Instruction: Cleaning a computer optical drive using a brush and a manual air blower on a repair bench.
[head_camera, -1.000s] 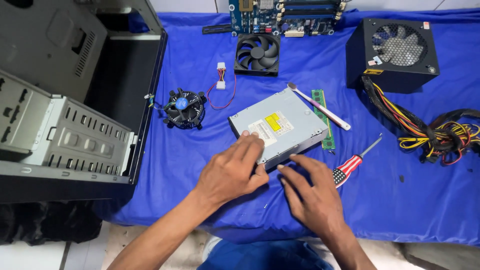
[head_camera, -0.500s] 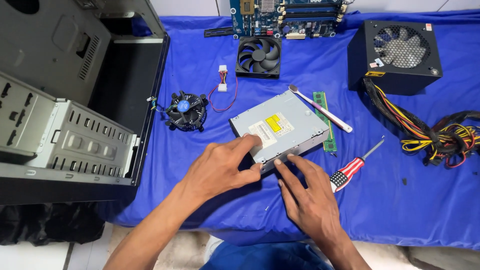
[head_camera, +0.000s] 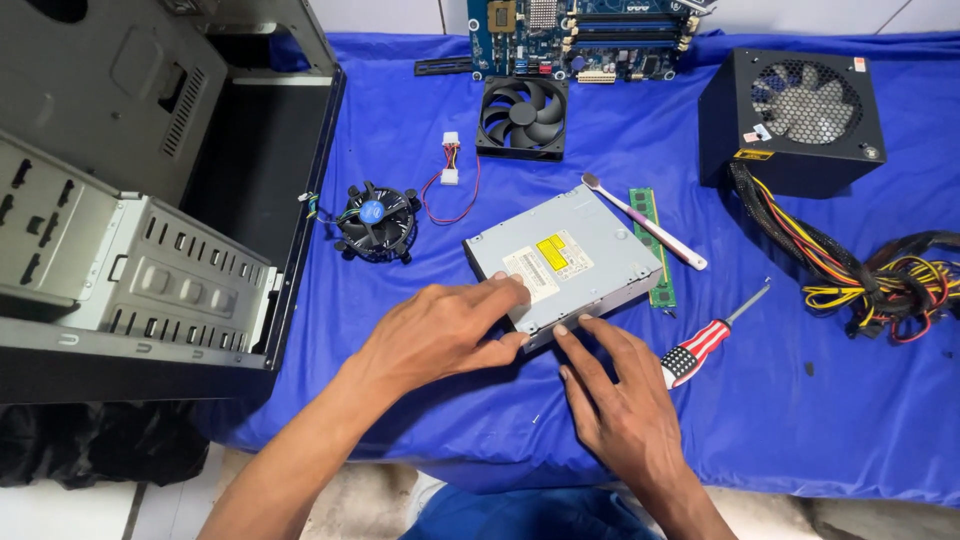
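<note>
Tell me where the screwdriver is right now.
In the head view, the screwdriver lies on the blue cloth, just right of the right hand, below the green memory stick.

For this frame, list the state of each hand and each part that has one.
left hand: flat on the optical drive's near corner
right hand: fingertips against the drive's near edge
optical drive: flat, label up
computer case: on its side, open
screwdriver: lying untouched
</note>
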